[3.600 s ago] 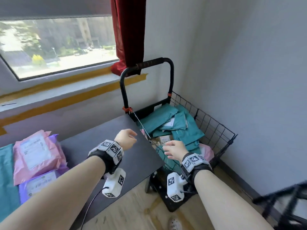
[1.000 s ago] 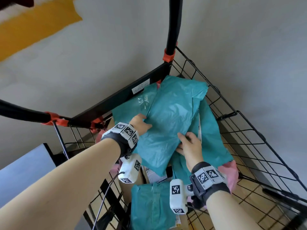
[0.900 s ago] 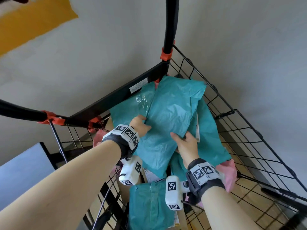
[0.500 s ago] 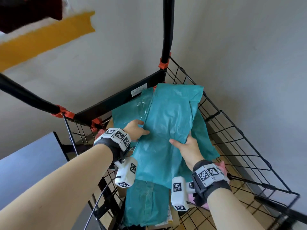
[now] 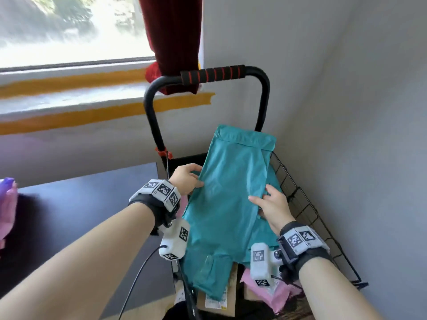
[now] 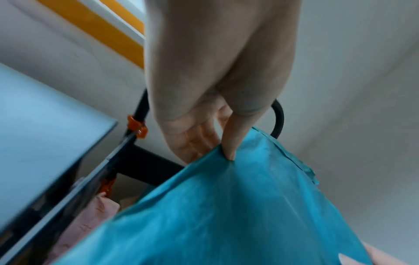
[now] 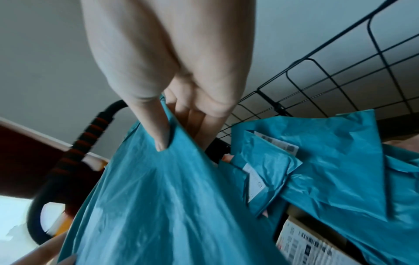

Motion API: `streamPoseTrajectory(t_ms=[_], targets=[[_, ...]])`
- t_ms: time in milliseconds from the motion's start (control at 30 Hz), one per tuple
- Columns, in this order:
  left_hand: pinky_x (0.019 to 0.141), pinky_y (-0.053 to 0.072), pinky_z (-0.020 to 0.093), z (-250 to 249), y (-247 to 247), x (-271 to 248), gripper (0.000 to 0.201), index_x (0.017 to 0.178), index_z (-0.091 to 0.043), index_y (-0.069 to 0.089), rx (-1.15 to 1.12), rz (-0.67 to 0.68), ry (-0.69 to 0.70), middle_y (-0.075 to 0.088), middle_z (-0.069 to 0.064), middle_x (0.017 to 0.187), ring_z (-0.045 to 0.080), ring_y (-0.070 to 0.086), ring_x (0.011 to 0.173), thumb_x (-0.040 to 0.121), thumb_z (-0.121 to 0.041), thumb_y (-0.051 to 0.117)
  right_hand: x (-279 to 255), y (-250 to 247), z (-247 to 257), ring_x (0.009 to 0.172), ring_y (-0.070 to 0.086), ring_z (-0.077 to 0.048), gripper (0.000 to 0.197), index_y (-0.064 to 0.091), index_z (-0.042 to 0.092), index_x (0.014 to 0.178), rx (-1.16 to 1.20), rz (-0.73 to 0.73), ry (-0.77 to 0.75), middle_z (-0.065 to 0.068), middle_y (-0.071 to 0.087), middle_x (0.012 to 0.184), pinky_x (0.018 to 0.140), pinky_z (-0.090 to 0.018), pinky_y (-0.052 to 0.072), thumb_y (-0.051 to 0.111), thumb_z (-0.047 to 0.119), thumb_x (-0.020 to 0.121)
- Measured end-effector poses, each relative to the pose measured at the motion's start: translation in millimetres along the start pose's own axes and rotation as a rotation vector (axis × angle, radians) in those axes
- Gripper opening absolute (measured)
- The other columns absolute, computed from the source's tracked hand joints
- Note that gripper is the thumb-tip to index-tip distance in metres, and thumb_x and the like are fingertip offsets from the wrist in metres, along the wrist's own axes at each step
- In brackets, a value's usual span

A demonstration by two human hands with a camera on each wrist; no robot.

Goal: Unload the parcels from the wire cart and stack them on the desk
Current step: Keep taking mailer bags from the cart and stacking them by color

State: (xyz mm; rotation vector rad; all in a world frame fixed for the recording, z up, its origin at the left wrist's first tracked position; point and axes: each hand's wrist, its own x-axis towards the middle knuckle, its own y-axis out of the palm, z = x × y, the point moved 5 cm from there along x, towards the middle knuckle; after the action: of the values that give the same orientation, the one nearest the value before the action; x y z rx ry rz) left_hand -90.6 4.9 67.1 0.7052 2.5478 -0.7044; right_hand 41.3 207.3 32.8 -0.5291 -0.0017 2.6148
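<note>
A large teal mailer parcel (image 5: 231,192) hangs above the black wire cart (image 5: 307,211), held by both hands. My left hand (image 5: 187,181) pinches its left edge, thumb on top and fingers beneath (image 6: 229,148). My right hand (image 5: 270,204) pinches the right edge the same way (image 7: 162,143). More teal parcels (image 7: 335,161), a cardboard box with a label (image 7: 303,247) and pink mailers (image 5: 272,292) lie in the cart below. The dark desk (image 5: 80,204) stands to the left of the cart.
A pink and a purple parcel (image 5: 7,204) lie at the desk's far left edge. The cart's black handle with red-ringed grip (image 5: 212,75) rises behind the held parcel. A grey wall is close on the right; a red curtain (image 5: 171,42) hangs by the window.
Both hands took hold of the top teal parcel and have lifted it up out of the cart. My view has risen, bringing the window and the desk into sight.
</note>
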Motion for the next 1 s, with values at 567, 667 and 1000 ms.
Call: streamPoseTrajectory(t_ms=[567,667,1000], targets=[[0.051,0.046,0.019,146,-237,-282,0.039,0.115,-0.01,0.056,-0.122,-0.556,-0.076,0.05,0.0,0.07,0.011,0.048,0.059,0.081,0.007,0.065,-157,282,72,0.071,0.064,-0.024,0.038,0.053,0.007,0.11,-0.177,0.582,-0.151,-0.018,0.066,0.088,0.053,-0.025,0.056,0.058,-0.017,0.081],[0.044,0.042,0.018,194,-288,-314,0.043,0.118,-0.008,0.055,-0.161,-0.608,-0.105,0.043,0.0,0.066,0.012,0.042,0.055,0.08,0.012,0.063,-185,354,72,0.068,0.062,-0.025,0.04,0.05,0.007,0.112,-0.194,0.66,-0.127,-0.016,0.064,0.085,0.049,-0.026,0.055,0.058,-0.018,0.081],[0.043,0.046,0.016,328,-454,-393,0.037,0.112,-0.012,0.061,-0.156,-0.701,-0.19,0.052,0.003,0.07,0.014,0.049,0.056,0.079,0.004,0.069,-270,567,53,0.054,0.062,-0.017,0.045,0.053,0.006,0.105,-0.255,0.735,-0.069,-0.017,0.058,0.08,0.044,-0.023,0.053,0.05,-0.029,0.076]])
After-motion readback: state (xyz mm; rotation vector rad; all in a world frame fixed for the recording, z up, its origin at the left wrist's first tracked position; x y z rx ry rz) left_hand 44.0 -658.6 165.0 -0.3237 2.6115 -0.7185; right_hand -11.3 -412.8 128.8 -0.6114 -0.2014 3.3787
